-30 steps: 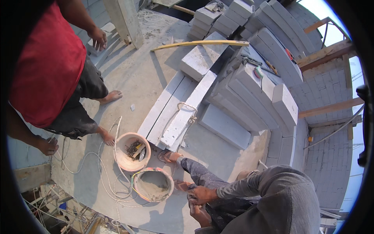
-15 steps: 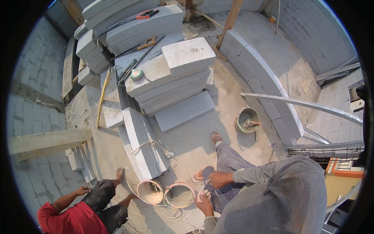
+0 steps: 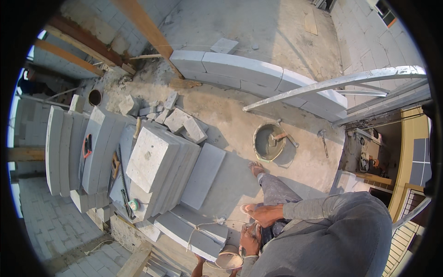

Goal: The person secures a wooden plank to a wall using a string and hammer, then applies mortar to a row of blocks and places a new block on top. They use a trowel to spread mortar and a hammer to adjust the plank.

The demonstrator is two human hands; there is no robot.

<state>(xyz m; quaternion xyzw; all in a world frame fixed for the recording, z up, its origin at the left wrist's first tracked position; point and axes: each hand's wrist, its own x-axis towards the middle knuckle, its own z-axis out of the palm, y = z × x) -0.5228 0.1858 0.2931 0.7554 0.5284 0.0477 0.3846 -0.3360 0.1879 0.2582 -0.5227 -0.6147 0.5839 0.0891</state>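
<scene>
Hovering close together over the patterned dark trousers (image 3: 278, 190), two bare hands show below grey fabric sleeves. The right hand (image 3: 268, 215) has its fingers bent downward and the left hand (image 3: 249, 239) is curled; whether either grips anything cannot be told. Just beside the left hand stands one round terracotta-coloured bucket (image 3: 228, 262), and near its rim another person's forearm (image 3: 199, 264) enters. Two sandalled feet rest on the floor: one foot (image 3: 256, 168) reaches forward, the other lies by the hands.

At least two long, pale grey blocks (image 3: 187, 233) lie side by side, smooth and straight-edged, with one twisted whitish rope (image 3: 197, 228) around them. Past them, one flat grey slab (image 3: 203, 175) lies beside a stack topped by one chunky, pitted block (image 3: 151, 159). One round green-and-white tape roll (image 3: 134, 204) and two handsaws, one wooden-handled saw (image 3: 115, 166) and one red-handled saw (image 3: 87, 146), rest among the blocks.

Farther ahead, one round bucket of wet grey mortar (image 3: 256, 148) holds one brown-handled tool (image 3: 279, 136); one hammer (image 3: 324, 143) lies right of it. Jagged rubble (image 3: 174, 119) sits farther left. Beyond, a low block wall (image 3: 242, 70) shows three blocks along its top, near one slanting metal bar (image 3: 318, 90).
</scene>
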